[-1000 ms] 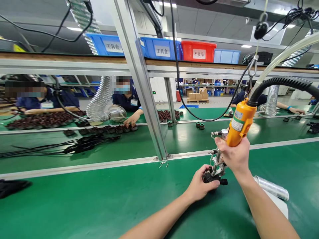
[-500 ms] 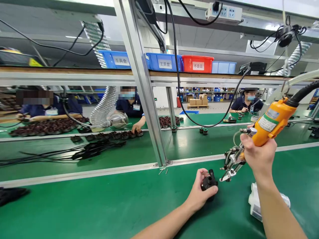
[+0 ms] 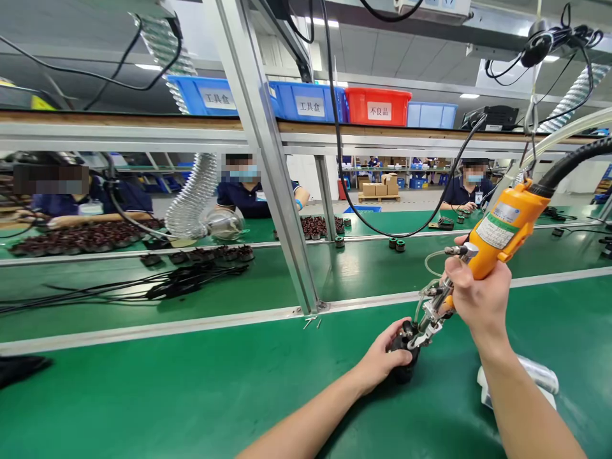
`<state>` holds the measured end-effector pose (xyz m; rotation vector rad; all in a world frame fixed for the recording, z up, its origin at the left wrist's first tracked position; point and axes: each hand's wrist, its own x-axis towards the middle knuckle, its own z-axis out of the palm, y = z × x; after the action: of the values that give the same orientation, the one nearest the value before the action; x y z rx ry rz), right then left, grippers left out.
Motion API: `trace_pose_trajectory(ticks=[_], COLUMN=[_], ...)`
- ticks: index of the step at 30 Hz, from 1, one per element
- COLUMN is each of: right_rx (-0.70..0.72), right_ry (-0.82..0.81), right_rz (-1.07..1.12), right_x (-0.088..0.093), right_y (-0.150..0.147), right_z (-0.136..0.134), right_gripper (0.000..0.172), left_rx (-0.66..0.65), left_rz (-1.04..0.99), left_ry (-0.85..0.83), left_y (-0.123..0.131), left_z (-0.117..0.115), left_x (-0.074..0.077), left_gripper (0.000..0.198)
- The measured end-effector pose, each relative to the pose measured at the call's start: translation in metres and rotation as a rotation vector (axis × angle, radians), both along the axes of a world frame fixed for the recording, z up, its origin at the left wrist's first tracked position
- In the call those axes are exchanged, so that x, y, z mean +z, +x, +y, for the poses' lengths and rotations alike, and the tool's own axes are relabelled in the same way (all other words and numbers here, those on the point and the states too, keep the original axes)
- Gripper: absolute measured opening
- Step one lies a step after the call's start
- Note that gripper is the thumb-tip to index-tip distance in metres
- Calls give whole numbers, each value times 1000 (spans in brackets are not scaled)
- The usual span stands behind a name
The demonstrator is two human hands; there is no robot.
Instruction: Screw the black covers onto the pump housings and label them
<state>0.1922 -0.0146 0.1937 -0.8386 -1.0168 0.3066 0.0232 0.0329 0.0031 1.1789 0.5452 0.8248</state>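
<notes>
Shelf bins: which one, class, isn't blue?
The red bin, directly left of the pale-blue bin; that one and the remaining bins are blue.

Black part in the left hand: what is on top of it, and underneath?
The metal nose of the orange tool is at the top of the black part, exact contact unclear. The underside is hidden by the part and left hand.
</notes>
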Motion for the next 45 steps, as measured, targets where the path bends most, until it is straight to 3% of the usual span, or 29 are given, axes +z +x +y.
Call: trace_pose_trajectory(ticks=[6, 10, 21, 27, 32, 39, 45], right_rx=[25, 100, 107, -44, -173, -33, -30], right_ry=[-37, -95, -154, -8, 79, 59, 13], right_rz=[-59, -108, -59, -38, -38, 21, -35], right_x=[-6, -15, -24, -9, 1, -3, -5], right_y=[-14, -25, -24, 5, 19, 14, 10], right_z=[2, 6, 15, 12, 5, 12, 13], right_gripper=[40, 44, 50, 49, 39, 36, 37], left_rx=[-34, -20, 1, 311, 239, 177, 167], left_rz=[3, -14, -9, -163, -73, 33, 39], left_ry=[-49, -98, -69, -26, -13, 47, 62], left_y=[2, 3, 1, 4, 1, 0, -1], left_z=[-3, -4, -6, -6, -1, -1, 0], left_x=[12, 11, 4, -12, -10, -5, -1], left_gripper=[65, 66, 62, 63, 63, 66, 61])
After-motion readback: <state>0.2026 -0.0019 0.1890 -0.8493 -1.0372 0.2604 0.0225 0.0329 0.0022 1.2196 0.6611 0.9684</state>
